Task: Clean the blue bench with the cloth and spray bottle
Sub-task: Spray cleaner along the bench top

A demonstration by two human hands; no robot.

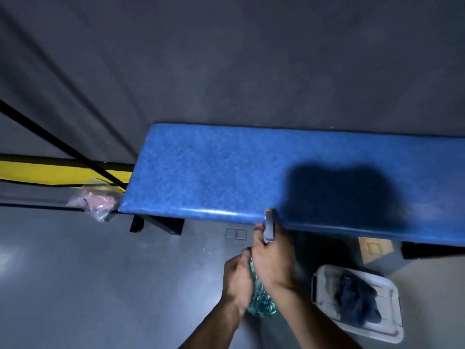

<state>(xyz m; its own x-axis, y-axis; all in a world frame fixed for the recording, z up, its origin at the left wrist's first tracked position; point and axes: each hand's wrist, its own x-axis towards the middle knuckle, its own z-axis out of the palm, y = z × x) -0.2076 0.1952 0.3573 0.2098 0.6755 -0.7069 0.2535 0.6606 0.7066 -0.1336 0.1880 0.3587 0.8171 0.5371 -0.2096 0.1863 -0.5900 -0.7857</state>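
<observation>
Both hands [273, 258] around spray bottle [261, 298]

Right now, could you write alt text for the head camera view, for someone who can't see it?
Seen from above, a person's two hands hold a teal spray bottle just in front of a long blue bench; the right hand is at its grey nozzle, the left hand around its body. A white bin holding a dark cloth sits on the grey floor to the right.
</observation>
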